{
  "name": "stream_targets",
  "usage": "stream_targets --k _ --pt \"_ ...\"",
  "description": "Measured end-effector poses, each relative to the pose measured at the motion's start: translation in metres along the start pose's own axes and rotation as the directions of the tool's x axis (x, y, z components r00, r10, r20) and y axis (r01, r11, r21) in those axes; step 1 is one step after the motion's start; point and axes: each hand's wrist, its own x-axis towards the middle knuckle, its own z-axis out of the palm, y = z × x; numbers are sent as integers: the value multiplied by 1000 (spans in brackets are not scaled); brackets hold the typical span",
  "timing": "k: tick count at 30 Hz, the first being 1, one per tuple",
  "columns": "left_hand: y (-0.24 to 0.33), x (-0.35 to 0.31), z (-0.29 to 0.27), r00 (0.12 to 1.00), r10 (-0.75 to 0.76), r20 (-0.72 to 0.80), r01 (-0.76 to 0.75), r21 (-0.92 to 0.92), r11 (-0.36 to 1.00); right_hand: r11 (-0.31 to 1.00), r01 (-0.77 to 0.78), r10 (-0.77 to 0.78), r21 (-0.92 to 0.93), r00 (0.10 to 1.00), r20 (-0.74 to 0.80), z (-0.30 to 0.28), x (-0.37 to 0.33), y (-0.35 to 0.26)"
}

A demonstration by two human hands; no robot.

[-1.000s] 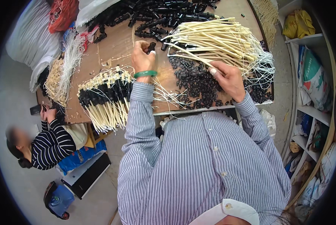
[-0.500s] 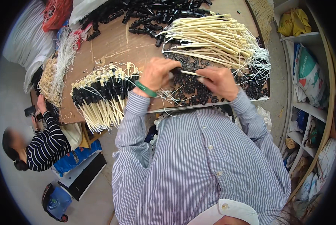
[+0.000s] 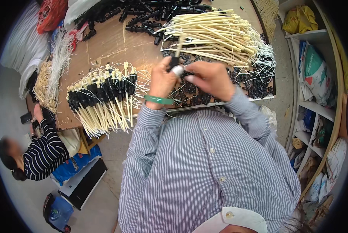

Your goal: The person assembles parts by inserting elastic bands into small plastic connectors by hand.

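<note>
My left hand (image 3: pixel 163 80), with a green bangle at its wrist and a white cover on the thumb, grips a black plastic fitting (image 3: pixel 174 61). A cream tube (image 3: pixel 179 44) sticks up out of the fitting. Close by on the right, my right hand (image 3: pixel 212 77) is pinched beside the left thumb; what its fingertips hold is blurred and too small to name. Beneath both hands spreads a heap of small black parts (image 3: pixel 259 91). Left of them lies a row of black fittings with cream tubes (image 3: pixel 111 87) and thin white cords.
A bundle of cream tubes with white cords (image 3: pixel 212 33) lies at the far right of the table (image 3: pixel 104 50). Black fittings (image 3: pixel 146 15) are piled at the back. Shelves with bags (image 3: pixel 317 101) stand right. Another person in a striped top (image 3: pixel 45 155) works at left.
The cream tube, level between both hands before, now points upward from the fitting in my left hand. My right hand has left the tube and moved left toward the left thumb.
</note>
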Motion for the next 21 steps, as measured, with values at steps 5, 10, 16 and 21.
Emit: stream_targets --k 5,10,16,21 --pt "-9 0 -6 999 40 -33 -34 171 985 975 -221 219 14 974 54 11 -7 -2" --pt "-19 -2 -9 940 341 17 -274 633 724 979 -139 127 -150 988 -90 14 -9 7" --pt "-11 -4 -8 942 321 101 -278 773 571 978 -157 143 -139 984 -107 11 -4 3" --pt "-9 -6 -7 932 330 148 -325 746 581 984 -153 146 -85 985 -89 19 -8 7"
